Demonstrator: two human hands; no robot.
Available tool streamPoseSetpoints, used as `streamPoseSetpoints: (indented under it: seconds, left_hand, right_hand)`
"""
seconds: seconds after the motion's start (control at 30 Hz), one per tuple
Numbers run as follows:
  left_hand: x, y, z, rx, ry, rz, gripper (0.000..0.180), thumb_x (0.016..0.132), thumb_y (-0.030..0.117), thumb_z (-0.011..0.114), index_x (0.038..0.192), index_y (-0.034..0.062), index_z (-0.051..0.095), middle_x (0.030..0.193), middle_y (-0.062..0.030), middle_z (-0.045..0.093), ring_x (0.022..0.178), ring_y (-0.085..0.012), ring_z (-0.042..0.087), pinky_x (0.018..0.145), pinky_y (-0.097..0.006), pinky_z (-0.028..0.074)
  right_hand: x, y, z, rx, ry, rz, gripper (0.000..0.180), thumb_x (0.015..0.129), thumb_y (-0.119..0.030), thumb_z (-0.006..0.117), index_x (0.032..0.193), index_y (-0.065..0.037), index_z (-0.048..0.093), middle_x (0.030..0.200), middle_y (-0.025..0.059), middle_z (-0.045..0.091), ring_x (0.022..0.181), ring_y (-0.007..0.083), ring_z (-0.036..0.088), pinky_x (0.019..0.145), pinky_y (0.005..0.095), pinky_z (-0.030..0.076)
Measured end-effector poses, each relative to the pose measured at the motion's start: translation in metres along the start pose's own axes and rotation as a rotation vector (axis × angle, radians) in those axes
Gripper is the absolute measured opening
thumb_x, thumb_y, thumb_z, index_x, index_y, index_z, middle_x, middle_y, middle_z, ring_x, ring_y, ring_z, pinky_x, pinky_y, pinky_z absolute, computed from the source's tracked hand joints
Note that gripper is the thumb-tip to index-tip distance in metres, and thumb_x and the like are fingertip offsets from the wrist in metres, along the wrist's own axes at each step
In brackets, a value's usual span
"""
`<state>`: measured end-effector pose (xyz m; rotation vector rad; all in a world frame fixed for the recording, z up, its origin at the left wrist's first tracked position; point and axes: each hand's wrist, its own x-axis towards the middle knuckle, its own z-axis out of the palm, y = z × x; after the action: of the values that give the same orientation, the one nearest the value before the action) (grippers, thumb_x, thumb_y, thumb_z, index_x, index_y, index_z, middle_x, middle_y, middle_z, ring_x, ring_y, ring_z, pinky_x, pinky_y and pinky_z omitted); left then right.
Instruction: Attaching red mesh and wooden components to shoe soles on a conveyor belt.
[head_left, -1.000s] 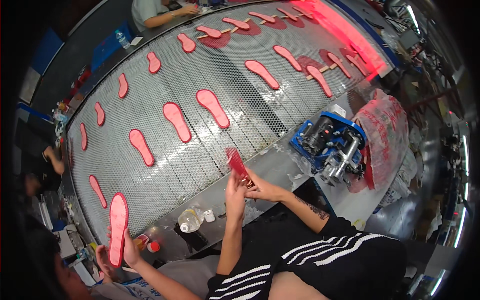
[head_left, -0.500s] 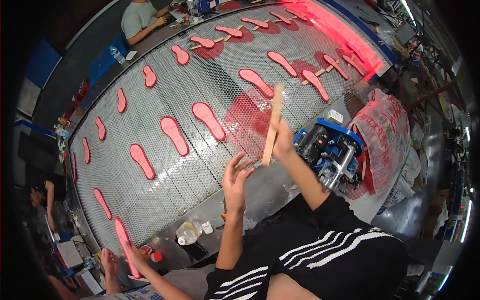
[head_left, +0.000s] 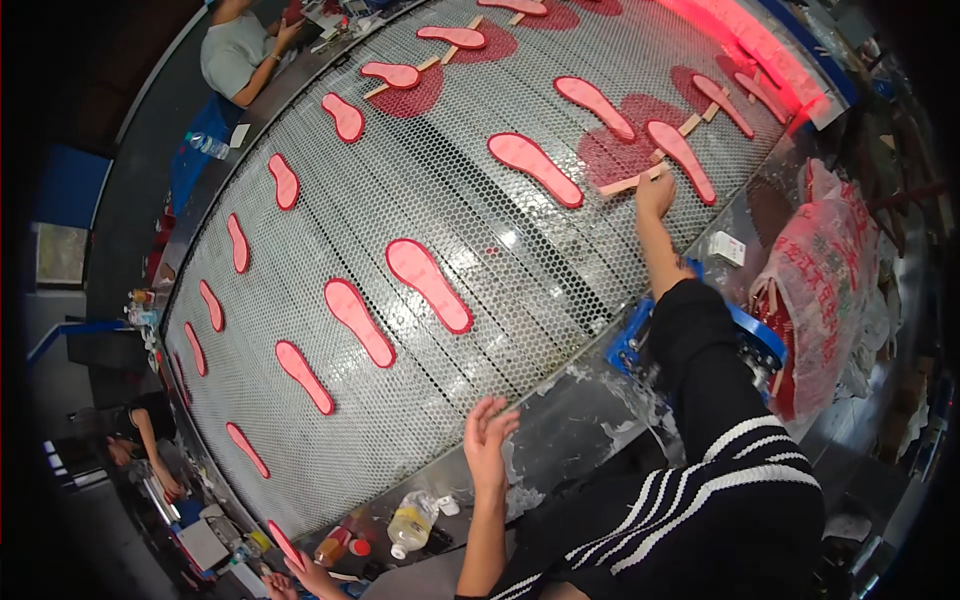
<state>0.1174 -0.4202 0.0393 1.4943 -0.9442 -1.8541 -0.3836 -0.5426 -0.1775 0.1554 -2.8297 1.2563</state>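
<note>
My right hand [head_left: 655,193] reaches far over the mesh conveyor belt [head_left: 420,400]. Its fingers are closed on the near end of a pale wooden strip [head_left: 622,185], low over the belt. Under and beside the strip lies a thin, see-through dark-red sheet [head_left: 600,158]. A pink insole with a red rim [head_left: 683,160] is just right of that hand, and another [head_left: 535,170] lies to its left. My left hand [head_left: 488,437] hovers above the metal edge at the near side, open and holding nothing, its fingers loosely bent.
Several more insoles [head_left: 428,285] lie in rows. A red-glowing housing [head_left: 770,60] spans the far right end. Blue machinery [head_left: 630,340] and a plastic-wrapped bundle [head_left: 820,270] stand right. Bottles [head_left: 412,525] rest on the near edge. Co-workers' hands [head_left: 312,578] show lower left.
My right hand has moved away and to the right, lowering the wooden strip and red sheet from mid-air to the belt. My left hand has dropped back nearer. The view has shifted.
</note>
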Motion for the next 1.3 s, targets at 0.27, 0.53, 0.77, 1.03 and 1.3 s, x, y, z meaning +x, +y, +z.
streamPoseSetpoints:
  seconds: [0.27,0.53,0.77,1.03,1.3]
  left_hand:
    - [0.020,-0.032,-0.036,0.015,0.179,-0.254,0.039,0.096,0.006,0.053,0.134,-0.0020,0.045,0.121,-0.0186,0.062,0.100,-0.0258,0.066,0.089,-0.037,0.055]
    - [0.052,-0.032,-0.046,-0.009,0.243,-0.319,0.038,0.096,0.008,0.056,0.132,-0.0021,0.047,0.116,-0.0159,0.064,0.099,-0.0230,0.067,0.088,-0.036,0.055]
    - [0.042,-0.025,-0.054,-0.011,0.242,-0.285,0.036,0.096,0.005,0.055,0.131,-0.0019,0.049,0.114,-0.0152,0.065,0.096,-0.0214,0.067,0.088,-0.033,0.055]
    - [-0.002,-0.017,-0.059,-0.121,0.271,-0.141,0.038,0.095,0.003,0.056,0.131,-0.0048,0.049,0.110,-0.0158,0.066,0.096,-0.0214,0.067,0.087,-0.033,0.054]
    - [-0.102,-0.032,-0.086,-0.128,0.318,-0.023,0.038,0.097,0.005,0.053,0.133,-0.0029,0.048,0.111,-0.0144,0.065,0.097,-0.0185,0.066,0.086,-0.030,0.054]
  right_hand:
    - [0.131,-0.036,0.123,-0.279,-0.125,-0.805,0.064,0.082,-0.030,0.068,0.138,-0.006,0.050,0.128,0.0168,0.061,0.123,0.0375,0.052,0.104,0.0485,0.041]
    - [0.121,-0.083,0.172,-0.520,-0.322,-0.660,0.080,0.073,-0.022,0.074,0.144,-0.016,0.039,0.125,0.0271,0.053,0.113,0.0435,0.057,0.101,0.0542,0.042]
    - [0.130,-0.139,0.118,0.081,-0.092,-0.835,0.079,0.072,-0.025,0.077,0.139,-0.001,0.045,0.133,0.0239,0.050,0.121,0.0386,0.049,0.105,0.0437,0.040]
    - [0.036,-0.048,-0.055,-0.138,-0.309,-0.653,0.073,0.078,-0.031,0.074,0.138,-0.001,0.045,0.131,0.0250,0.051,0.125,0.0404,0.047,0.106,0.0456,0.040]
    - [0.019,-0.009,-0.079,-0.633,-0.352,-0.771,0.077,0.074,-0.043,0.082,0.132,-0.001,0.053,0.119,0.0186,0.063,0.108,0.0368,0.061,0.093,0.0461,0.047]
